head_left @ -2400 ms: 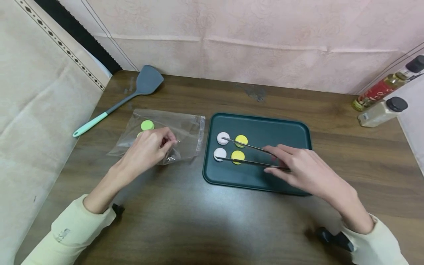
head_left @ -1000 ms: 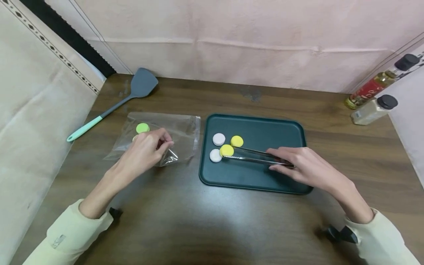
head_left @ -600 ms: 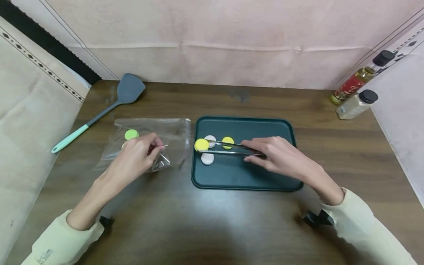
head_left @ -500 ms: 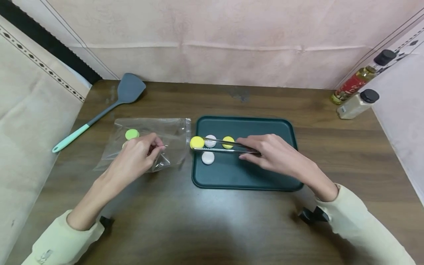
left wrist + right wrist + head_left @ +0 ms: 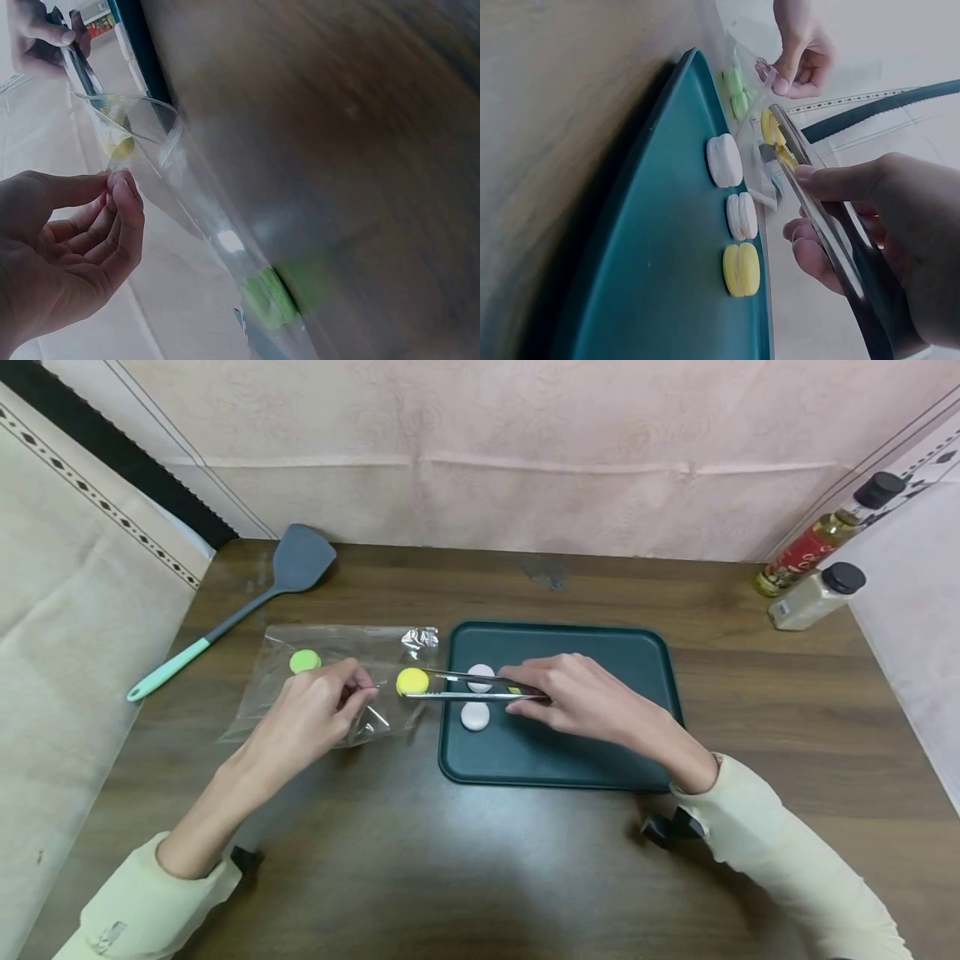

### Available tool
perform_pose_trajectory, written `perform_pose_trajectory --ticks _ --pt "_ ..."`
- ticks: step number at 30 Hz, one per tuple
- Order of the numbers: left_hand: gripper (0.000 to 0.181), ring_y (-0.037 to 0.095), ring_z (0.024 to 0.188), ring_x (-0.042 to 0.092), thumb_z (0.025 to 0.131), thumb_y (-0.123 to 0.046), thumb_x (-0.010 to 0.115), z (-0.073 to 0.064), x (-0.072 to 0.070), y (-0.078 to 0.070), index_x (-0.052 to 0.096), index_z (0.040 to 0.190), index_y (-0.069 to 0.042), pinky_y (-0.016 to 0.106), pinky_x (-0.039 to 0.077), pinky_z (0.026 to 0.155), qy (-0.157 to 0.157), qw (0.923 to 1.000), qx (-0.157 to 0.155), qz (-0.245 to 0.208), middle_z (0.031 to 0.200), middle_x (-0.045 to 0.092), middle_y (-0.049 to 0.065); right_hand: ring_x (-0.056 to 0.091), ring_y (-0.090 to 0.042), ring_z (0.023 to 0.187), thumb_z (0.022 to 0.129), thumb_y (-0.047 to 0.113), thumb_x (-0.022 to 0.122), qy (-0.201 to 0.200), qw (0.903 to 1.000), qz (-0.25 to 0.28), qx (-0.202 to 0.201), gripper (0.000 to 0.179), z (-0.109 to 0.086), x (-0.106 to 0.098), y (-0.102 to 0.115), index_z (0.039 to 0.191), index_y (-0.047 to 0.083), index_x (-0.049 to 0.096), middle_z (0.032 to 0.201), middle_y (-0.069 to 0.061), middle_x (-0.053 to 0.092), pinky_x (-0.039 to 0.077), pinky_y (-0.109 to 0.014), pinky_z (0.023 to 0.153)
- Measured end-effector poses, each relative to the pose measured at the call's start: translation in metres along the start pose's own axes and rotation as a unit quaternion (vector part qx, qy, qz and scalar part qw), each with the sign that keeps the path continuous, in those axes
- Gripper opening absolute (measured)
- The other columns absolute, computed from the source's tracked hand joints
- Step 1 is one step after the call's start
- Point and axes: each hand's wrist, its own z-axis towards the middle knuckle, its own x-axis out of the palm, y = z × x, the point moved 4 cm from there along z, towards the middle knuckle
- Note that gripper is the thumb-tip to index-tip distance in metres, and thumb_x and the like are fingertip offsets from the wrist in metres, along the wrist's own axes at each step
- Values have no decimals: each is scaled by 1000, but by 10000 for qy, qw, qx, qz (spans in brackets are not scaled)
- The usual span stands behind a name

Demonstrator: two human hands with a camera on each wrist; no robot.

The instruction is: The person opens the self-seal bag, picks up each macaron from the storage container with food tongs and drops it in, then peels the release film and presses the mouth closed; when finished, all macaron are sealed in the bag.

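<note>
My left hand (image 5: 318, 706) pinches the upper layer of a clear plastic bag (image 5: 352, 642) between thumb and fingers, lifting its mouth apart. Green macarons (image 5: 736, 90) lie inside the bag, partly behind that hand in the head view. My right hand (image 5: 585, 697) grips metal tongs (image 5: 468, 697), whose tips clamp a yellow macaron (image 5: 412, 681). In the head view this macaron overlaps the bag's mouth, just right of my left fingertips. On the dark green tray (image 5: 555, 768) sit two white macarons (image 5: 475, 716) and another yellow macaron (image 5: 741, 268), mostly covered by the tongs from above.
A spatula (image 5: 302, 560) with a grey blade and mint handle lies behind the bag at the left. At the back right stand a red-labelled oil bottle (image 5: 804, 556) and a black-capped jar (image 5: 813, 600). Pale cloth (image 5: 540, 460) hangs behind the wooden table (image 5: 420, 860).
The tongs closed on the front yellow macaron, raised it and carried it left past the white ones, off the tray to the bag's mouth. My left hand kept its pinch; the head view shifted slightly.
</note>
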Motion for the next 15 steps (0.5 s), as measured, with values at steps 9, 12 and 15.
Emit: perform_pose_trajectory --ticks 9,12,15 --pt "4 16 66 56 103 -2 75 -1 -1 0 73 101 0 26 45 57 20 9999 -104 15 84 71 8 56 -8 64 104 19 78 255 9996 -31 -97 41 25 13 3 140 -2 72 128 -20 78 38 -21 54" --pt "4 16 67 56 102 -2 76 0 1 0 73 103 0 27 46 57 74 9999 -142 39 86 72 10 54 -8 61 106 17 75 371 9992 -8 -124 41 35 20 7 142 -2 70 131 -20 77 35 -21 53" --pt "4 16 66 56 103 -2 76 1 2 -1 73 103 0 27 45 57 98 9999 -128 54 86 73 10 55 -8 63 107 16 73 473 9987 -6 -202 40 45 26 11 143 -3 69 131 -20 77 34 -20 54"
